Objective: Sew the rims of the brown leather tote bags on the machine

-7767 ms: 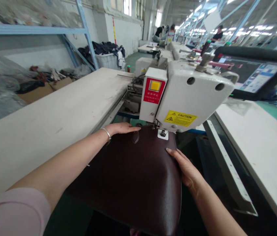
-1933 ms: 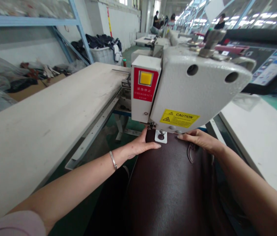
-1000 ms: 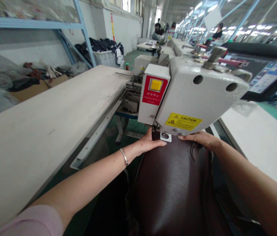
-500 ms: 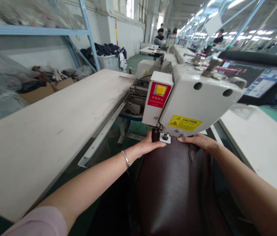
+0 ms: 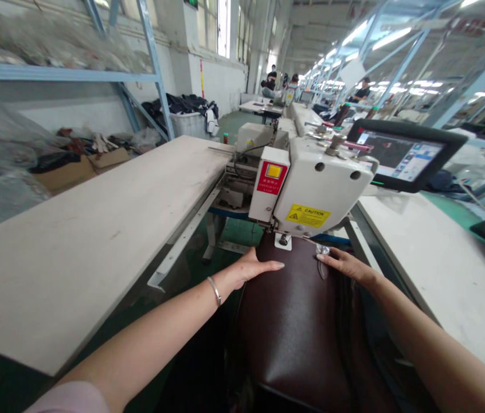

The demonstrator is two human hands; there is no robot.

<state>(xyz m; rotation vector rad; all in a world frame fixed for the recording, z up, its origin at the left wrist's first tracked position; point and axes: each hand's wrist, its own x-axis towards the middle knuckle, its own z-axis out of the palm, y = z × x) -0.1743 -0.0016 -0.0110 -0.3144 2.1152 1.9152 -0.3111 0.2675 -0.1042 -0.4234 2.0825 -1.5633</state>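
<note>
The dark brown leather bag [image 5: 289, 332] is propped just under the presser foot [image 5: 283, 241] of the sewing machine [image 5: 315, 186], with the left hand [image 5: 253, 268] and right hand [image 5: 344, 266] laid flat and open on top, nothing clamped. It looks stiff and a bit slick, so pressing near the top edge is probably best. Side room is tight between the left table [image 5: 96, 241] and right table [image 5: 440, 269].

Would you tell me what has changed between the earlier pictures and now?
Both hands slid back from the small plate under the needle: the left hand and right hand now lie flat, further from it, on the dark brown leather panel. The view pulled back from the sewing machine. Nothing was gripped or released; the panel stays under the machine.
</note>
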